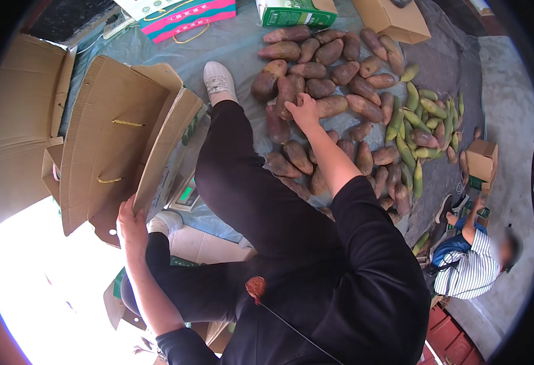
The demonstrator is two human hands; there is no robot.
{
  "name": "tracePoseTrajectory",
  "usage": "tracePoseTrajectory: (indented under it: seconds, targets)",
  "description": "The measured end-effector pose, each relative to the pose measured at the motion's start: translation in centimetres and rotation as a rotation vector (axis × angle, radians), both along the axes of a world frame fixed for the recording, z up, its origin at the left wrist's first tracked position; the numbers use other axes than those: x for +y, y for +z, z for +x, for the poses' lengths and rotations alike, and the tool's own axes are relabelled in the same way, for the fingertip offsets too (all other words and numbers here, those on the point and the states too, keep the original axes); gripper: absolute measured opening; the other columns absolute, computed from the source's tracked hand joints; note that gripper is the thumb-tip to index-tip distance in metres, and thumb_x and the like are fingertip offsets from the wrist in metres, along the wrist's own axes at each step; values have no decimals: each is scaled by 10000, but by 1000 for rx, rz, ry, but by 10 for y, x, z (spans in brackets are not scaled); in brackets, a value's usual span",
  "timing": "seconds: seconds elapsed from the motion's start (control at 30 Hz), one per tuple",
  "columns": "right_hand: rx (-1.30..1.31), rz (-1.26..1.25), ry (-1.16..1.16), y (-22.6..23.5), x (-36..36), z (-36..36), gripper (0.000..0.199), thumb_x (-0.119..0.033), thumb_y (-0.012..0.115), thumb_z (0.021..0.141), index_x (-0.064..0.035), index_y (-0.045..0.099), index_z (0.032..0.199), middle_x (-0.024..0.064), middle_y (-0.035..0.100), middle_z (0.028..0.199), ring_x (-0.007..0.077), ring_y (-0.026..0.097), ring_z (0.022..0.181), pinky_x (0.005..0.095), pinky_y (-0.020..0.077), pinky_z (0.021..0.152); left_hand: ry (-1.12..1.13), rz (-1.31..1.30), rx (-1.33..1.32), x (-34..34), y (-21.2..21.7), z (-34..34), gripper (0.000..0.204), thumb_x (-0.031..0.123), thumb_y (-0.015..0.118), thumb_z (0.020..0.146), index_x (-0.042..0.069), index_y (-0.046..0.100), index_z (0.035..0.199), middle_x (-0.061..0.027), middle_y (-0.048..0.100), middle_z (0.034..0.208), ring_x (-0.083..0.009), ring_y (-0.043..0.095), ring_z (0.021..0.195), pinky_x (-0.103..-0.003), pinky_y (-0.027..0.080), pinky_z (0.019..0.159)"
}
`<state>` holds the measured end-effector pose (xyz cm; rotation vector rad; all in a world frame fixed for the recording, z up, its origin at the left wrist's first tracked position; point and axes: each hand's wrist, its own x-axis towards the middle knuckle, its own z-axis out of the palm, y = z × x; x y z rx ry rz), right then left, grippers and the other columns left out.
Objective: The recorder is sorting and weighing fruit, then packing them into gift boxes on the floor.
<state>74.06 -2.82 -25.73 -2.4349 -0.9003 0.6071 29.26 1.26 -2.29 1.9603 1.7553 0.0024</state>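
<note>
Apparently picking: right hand point(304, 113) clasps a brown tuber point(286, 91), left hand point(132, 230) grips the carton point(119, 137); lifting would need steadiness.

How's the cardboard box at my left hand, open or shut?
Open. The cardboard box shows its brown inside, with a yellow cord against one wall, and your left hand holds its edge.

scale point(188, 196): partly hidden by carton point(165, 141) | pink-striped box point(188, 23): top cut off | other person's head point(508, 250): blurred
</note>
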Motion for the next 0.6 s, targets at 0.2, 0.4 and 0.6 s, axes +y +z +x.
tracePoseTrajectory:
  seconds: [0.2, 0.4, 0.6]
  targets:
    - [-59, 169, 352, 33, -21, -18, 348, -255, 681, 745, -110, 616, 1055, 127, 568, 1112, 321, 541, 995, 424, 447, 826, -4, 5, 32, -1, 4, 3, 392, -48, 499, 797, 9, 545, 1182, -182, 565, 1043, -358, 568, 995, -412, 445, 857]
    - [4, 124, 504, 20, -73, -84, 336, -231, 677, 731, -129, 609, 1043, 101, 560, 1080, 307, 540, 963, 438, 448, 780, -9, -6, -3, -2, -1, -4, 378, -30, 510, 804, 6, 544, 1179, -181, 566, 1042, -358, 568, 990, -417, 444, 850]
    - [-190, -451, 765, 6, -84, -109, 464, -221, 702, 700, -120, 536, 1121, 95, 550, 1073, 279, 521, 1018, 440, 429, 781, -47, 10, 4, -3, -5, -4, 367, -17, 506, 816, 5, 536, 1182, -177, 563, 1049, -354, 567, 993, -419, 450, 839]
